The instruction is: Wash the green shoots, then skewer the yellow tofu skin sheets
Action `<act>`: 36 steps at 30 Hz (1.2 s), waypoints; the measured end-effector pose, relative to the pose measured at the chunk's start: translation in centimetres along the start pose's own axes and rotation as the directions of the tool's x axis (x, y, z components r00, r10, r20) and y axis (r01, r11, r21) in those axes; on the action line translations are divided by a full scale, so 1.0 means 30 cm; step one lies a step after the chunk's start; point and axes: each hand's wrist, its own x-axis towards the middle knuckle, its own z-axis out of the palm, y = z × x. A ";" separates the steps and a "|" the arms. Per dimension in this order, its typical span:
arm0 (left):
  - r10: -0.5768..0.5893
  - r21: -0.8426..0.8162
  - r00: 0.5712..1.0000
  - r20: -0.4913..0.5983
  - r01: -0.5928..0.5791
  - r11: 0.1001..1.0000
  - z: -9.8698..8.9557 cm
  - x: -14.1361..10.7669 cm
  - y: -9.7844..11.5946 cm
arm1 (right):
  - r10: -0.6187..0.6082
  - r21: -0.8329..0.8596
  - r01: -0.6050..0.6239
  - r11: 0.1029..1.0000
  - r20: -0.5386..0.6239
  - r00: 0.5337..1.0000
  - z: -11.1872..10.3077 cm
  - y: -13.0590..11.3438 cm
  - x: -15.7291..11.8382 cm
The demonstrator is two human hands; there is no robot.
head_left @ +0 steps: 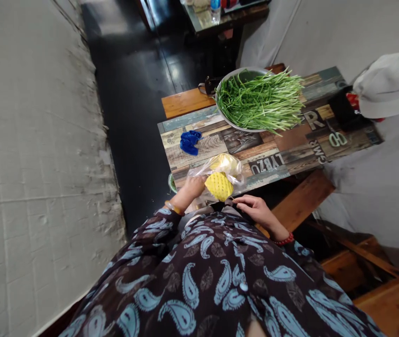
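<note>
The right hand point(254, 208) is pinching a thin stick point(231, 199) just below a yellow fruit point(219, 186), while the left hand point(194, 187) is clutching a clear bag point(239, 179) beside it. The fruit is showing at the near edge of the surface point(208, 146), before a second yellow piece point(226, 162) in the bag; a blue cloth point(190, 142), scissors point(337, 139) and a bowl point(234, 125) of greens point(261, 100) are resting beyond.

Glare streaks the dark floor point(136, 98) under soft light; lens distortion stretches the white cap point(384, 86) near the right edge.
</note>
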 end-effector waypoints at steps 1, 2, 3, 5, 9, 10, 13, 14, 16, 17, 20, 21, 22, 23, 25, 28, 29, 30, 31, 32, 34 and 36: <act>-0.004 0.071 1.000 -0.016 0.005 0.997 -0.024 0.003 -0.010 | 0.036 -0.010 -0.036 0.999 -0.011 0.999 -0.002 0.033 0.006; -0.004 0.124 1.000 -0.029 0.007 0.992 -0.044 0.007 -0.016 | 0.067 -0.026 -0.068 0.997 -0.033 0.997 -0.007 0.062 0.011; 0.002 0.182 0.999 -0.036 0.005 0.983 -0.059 0.014 -0.019 | 0.087 -0.050 -0.090 0.995 -0.065 0.994 -0.014 0.088 0.016; 0.035 0.361 0.999 -0.038 -0.019 0.932 -0.075 0.030 -0.013 | 0.100 -0.110 -0.117 0.987 -0.145 0.984 -0.027 0.122 0.025; 0.129 0.766 0.991 0.038 -0.111 0.633 -0.074 0.064 0.027 | 0.148 -0.094 -0.174 0.980 -0.240 0.959 -0.038 0.128 0.039; 0.150 0.796 0.987 0.050 -0.130 0.591 -0.071 0.071 0.039 | 0.172 -0.061 -0.191 0.980 -0.237 0.956 -0.036 0.121 0.042; 0.211 0.824 0.976 0.062 -0.169 0.540 -0.067 0.086 0.070 | 0.247 0.036 -0.244 0.969 -0.170 0.954 -0.022 0.094 0.047; 0.225 0.827 0.972 0.065 -0.179 0.533 -0.069 0.090 0.078 | 0.268 0.061 -0.262 0.963 -0.135 0.954 -0.017 0.084 0.048; 0.235 0.828 0.969 0.070 -0.188 0.528 -0.080 0.092 0.087 | 0.295 0.102 -0.287 0.952 -0.072 0.953 -0.008 0.066 0.048; 0.229 0.826 0.971 0.073 -0.188 0.532 -0.088 0.092 0.089 | 0.298 0.118 -0.291 0.950 -0.051 0.953 -0.004 0.059 0.050; 0.187 0.812 0.979 0.087 -0.178 0.555 -0.117 0.084 0.084 | 0.290 0.152 -0.281 0.948 -0.044 0.956 0.004 0.046 0.067; 0.175 0.811 0.980 0.092 -0.176 0.558 -0.126 0.081 0.080 | 0.290 0.162 -0.278 0.947 -0.057 0.955 0.007 0.046 0.078; 0.178 0.813 0.979 0.099 -0.182 0.552 -0.132 0.077 0.076 | 0.293 0.172 -0.277 0.945 -0.073 0.953 0.013 0.047 0.093; 0.185 0.817 0.977 0.103 -0.189 0.544 -0.137 0.073 0.072 | 0.298 0.185 -0.278 0.943 -0.090 0.950 0.022 0.049 0.111; 0.210 0.822 0.971 0.113 -0.210 0.529 -0.138 0.064 0.068 | 0.309 0.217 -0.279 0.935 -0.117 0.944 0.052 0.056 0.154; 0.231 0.805 0.964 0.131 -0.240 0.542 -0.127 0.051 0.073 | 0.325 0.278 -0.283 0.918 -0.118 0.938 0.131 0.063 0.223; 0.230 0.802 0.964 0.138 -0.244 0.545 -0.123 0.047 0.076 | 0.335 0.304 -0.291 0.907 -0.104 0.936 0.164 0.064 0.246; 0.231 0.799 0.961 0.151 -0.256 0.544 -0.119 0.042 0.081 | 0.343 0.332 -0.297 0.896 -0.089 0.935 0.197 0.063 0.269; 0.229 0.801 0.960 0.159 -0.261 0.539 -0.115 0.038 0.085 | 0.346 0.358 -0.300 0.884 -0.073 0.935 0.230 0.061 0.291; 0.222 0.806 0.961 0.167 -0.262 0.530 -0.113 0.033 0.091 | 0.347 0.379 -0.300 0.875 -0.060 0.936 0.262 0.059 0.313; 0.196 0.827 0.966 0.171 -0.249 0.505 -0.110 0.024 0.103 | 0.341 0.405 -0.297 0.865 -0.042 0.939 0.316 0.057 0.351; 0.161 0.847 0.972 0.169 -0.227 0.481 -0.111 0.015 0.115 | 0.332 0.406 -0.293 0.866 -0.027 0.943 0.357 0.062 0.383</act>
